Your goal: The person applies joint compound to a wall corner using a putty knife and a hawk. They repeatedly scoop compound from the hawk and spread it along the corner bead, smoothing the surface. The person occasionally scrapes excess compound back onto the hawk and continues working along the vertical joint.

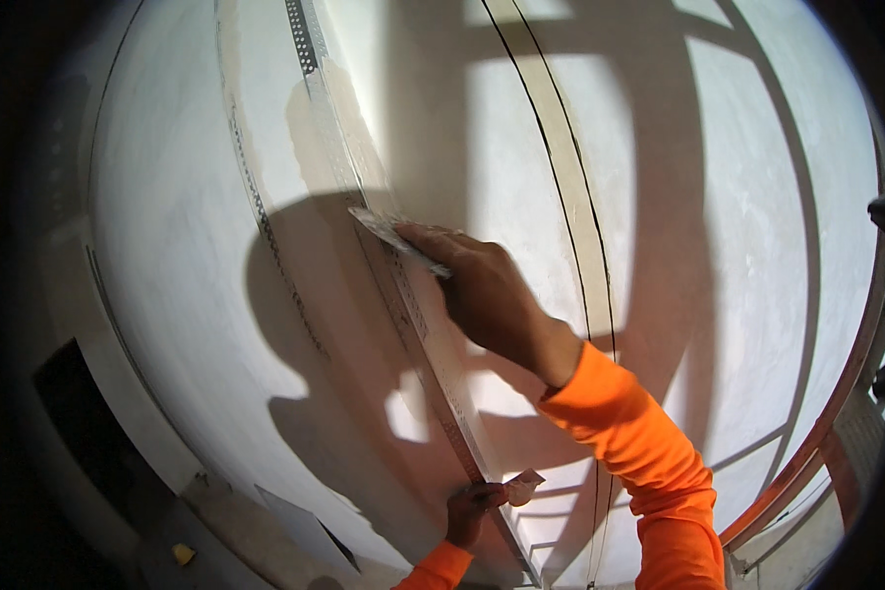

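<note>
My right hand [492,295] is closed around a putty knife [399,242], whose pale-smeared blade lies against or very close to the wall corner. A perforated metal corner bead [449,418] runs down that corner, bare at the top and bottom and coated with filler in between. Lower down, my left hand [469,515] is beside the bead. Between its fingers it pinches a small flat piece [524,487] with pale filler on it; whether this is a second knife I cannot tell.
White wall [187,256] spreads to both sides, crossed by strong shadows. Right of the corner runs a beige vertical strip [570,167] with dark edges. Another perforated strip [258,211] shows on the left. An orange-brown rail [806,472] stands at far right, a dark opening [74,423] at lower left.
</note>
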Demonstrator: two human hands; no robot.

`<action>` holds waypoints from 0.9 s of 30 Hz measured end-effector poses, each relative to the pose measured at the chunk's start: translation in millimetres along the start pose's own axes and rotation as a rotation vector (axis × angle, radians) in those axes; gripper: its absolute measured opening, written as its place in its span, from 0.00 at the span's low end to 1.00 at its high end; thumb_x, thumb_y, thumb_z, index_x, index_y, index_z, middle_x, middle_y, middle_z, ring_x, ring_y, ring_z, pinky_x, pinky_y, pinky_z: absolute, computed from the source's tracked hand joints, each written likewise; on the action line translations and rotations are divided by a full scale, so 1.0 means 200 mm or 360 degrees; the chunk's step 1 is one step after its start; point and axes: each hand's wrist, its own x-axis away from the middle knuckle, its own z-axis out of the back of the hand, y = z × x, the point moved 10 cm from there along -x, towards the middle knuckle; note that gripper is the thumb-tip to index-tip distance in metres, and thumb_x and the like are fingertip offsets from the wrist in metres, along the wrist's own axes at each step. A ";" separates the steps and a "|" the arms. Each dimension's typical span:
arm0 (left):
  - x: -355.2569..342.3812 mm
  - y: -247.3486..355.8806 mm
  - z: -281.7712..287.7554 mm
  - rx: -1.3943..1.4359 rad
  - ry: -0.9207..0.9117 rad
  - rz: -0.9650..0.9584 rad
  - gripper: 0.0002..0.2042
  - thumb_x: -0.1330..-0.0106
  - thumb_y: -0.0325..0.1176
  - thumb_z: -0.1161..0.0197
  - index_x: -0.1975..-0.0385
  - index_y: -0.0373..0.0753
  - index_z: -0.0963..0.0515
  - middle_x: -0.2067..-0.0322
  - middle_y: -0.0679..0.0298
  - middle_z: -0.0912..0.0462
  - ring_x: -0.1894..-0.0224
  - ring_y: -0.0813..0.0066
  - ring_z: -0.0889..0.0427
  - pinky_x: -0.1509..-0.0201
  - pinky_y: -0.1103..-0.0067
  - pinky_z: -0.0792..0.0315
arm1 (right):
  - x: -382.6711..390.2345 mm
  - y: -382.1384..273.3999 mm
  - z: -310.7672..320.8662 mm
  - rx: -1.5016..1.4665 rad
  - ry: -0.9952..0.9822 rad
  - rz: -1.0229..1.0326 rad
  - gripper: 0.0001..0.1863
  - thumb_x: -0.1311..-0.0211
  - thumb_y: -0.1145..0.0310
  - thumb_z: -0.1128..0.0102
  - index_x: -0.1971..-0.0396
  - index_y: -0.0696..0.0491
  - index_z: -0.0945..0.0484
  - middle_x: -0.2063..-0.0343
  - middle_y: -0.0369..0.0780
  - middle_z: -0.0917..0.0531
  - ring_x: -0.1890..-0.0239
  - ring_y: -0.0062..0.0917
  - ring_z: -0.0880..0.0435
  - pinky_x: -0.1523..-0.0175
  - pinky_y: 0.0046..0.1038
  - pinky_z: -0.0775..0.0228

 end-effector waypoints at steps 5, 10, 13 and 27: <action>0.00 0.03 0.00 0.0038 -0.0002 0.0007 0.13 0.37 0.28 0.27 0.56 0.27 0.15 0.60 0.57 0.11 0.56 0.73 0.12 0.47 0.76 0.19 | -0.37 -0.01 0.16 0.0068 0.0084 0.0291 0.18 0.35 0.84 0.50 0.47 0.58 0.19 0.62 0.53 0.12 0.66 0.42 0.10 0.57 0.38 0.14; 0.01 0.04 0.01 -0.0002 0.0032 0.0076 0.13 0.38 0.28 0.27 0.56 0.28 0.15 0.60 0.58 0.11 0.56 0.73 0.13 0.46 0.77 0.20 | -0.51 0.05 0.08 0.0094 -0.0268 0.0133 0.18 0.29 0.76 0.49 0.42 0.55 0.20 0.65 0.56 0.15 0.62 0.54 0.17 0.54 0.45 0.24; 0.02 0.08 -0.01 0.0103 0.0014 -0.0044 0.14 0.38 0.28 0.26 0.56 0.28 0.15 0.60 0.58 0.11 0.57 0.74 0.13 0.46 0.77 0.21 | -0.37 0.00 0.08 0.0136 -0.0205 0.0286 0.23 0.38 0.86 0.52 0.46 0.57 0.18 0.61 0.53 0.12 0.62 0.43 0.10 0.51 0.39 0.16; 0.00 0.15 -0.06 -0.0193 0.0004 -0.0083 0.11 0.40 0.34 0.26 0.63 0.32 0.12 0.65 0.61 0.10 0.61 0.76 0.14 0.52 0.77 0.20 | 0.39 0.00 0.03 -0.0041 -0.0484 -0.0063 0.29 0.42 0.87 0.46 0.39 0.55 0.24 0.44 0.51 0.18 0.43 0.47 0.18 0.37 0.38 0.23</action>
